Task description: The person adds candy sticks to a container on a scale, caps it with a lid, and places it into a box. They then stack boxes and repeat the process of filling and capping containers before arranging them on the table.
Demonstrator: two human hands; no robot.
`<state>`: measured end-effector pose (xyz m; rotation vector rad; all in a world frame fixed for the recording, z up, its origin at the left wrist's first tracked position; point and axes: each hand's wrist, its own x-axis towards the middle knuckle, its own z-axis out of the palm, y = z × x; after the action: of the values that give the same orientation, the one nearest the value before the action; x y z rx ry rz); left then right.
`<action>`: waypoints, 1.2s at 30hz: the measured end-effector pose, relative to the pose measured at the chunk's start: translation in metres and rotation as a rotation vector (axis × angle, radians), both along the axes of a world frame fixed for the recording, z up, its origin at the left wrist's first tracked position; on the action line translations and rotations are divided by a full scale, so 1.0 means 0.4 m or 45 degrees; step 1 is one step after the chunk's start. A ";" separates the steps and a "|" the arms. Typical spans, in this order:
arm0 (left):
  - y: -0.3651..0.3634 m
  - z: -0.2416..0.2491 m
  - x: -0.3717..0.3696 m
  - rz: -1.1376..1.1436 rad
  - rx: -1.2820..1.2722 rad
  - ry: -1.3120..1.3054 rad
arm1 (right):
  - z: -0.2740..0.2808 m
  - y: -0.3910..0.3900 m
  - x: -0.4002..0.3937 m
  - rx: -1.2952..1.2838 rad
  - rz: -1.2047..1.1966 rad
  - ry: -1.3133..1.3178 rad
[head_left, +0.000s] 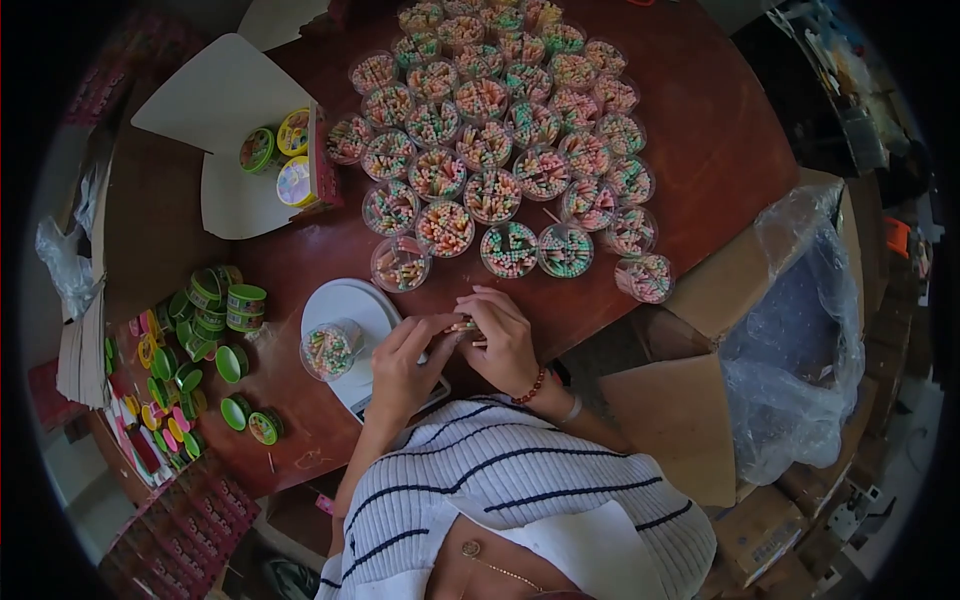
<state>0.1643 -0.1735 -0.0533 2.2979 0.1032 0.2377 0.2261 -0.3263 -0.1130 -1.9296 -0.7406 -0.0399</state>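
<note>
My left hand and my right hand meet in front of my chest, near the table's front edge. Between their closed fingers is a small bunch of thin sticks with coloured tips. Just left of my hands stands a white scale, partly covered by my left hand. On it rests a clear round cup of coloured sticks. Beyond my hands, many similar filled cups stand packed together on the red-brown table.
Green round tubs and small coloured lids lie at the left. Behind them an open white box holds three round tubs. An open cardboard box with a clear plastic liner stands at the right.
</note>
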 end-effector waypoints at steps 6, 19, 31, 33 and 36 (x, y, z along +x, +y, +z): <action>0.004 -0.027 0.004 -0.020 -0.253 -0.019 | -0.011 -0.027 0.007 -0.049 0.033 -0.019; -0.012 -0.024 -0.013 -0.263 -0.041 -0.099 | -0.023 -0.056 -0.004 -0.207 -0.099 -0.225; 0.196 0.195 -0.204 0.534 0.208 -0.188 | -0.009 0.083 0.041 0.060 0.160 -0.093; 0.239 0.199 -0.223 0.733 0.187 -0.123 | -0.009 0.080 0.041 0.042 0.170 -0.067; 0.260 0.185 -0.212 0.639 0.256 -0.119 | -0.005 0.072 0.040 0.013 0.188 -0.027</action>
<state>0.0794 -0.0695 0.0205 2.4208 0.6364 0.6353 0.2422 -0.2975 -0.1150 -1.8622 -0.8939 0.0266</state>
